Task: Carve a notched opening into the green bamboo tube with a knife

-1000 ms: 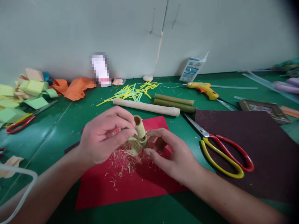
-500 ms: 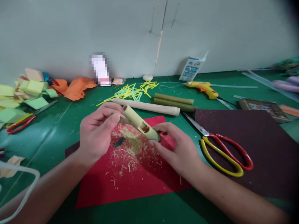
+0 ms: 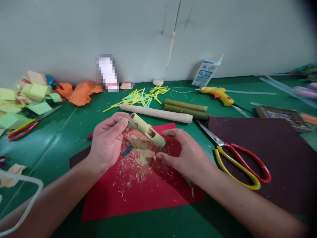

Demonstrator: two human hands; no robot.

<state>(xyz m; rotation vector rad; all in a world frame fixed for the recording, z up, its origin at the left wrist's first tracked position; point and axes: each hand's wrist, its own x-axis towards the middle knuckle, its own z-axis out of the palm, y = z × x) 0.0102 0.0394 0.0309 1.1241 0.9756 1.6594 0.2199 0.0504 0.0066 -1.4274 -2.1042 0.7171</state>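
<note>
A short pale bamboo tube with a notch cut in its side slants down to the right above red paper. My left hand is closed on its upper end, with a small grey-brown piece, perhaps sandpaper, pressed between the fingers and the tube. My right hand is open, thumb and fingers apart, just beside the tube's lower end. Shavings and dust and a small dark scrap lie on the red paper below.
Scissors lie right of my right hand on dark paper. Behind the tube are a pale wooden stick, green bamboo pieces and cut yellow strips. A yellow glue gun and folded papers sit farther back.
My right hand has let go of the tube's lower end and opened, moving slightly away. My left hand now holds the tube by itself.
</note>
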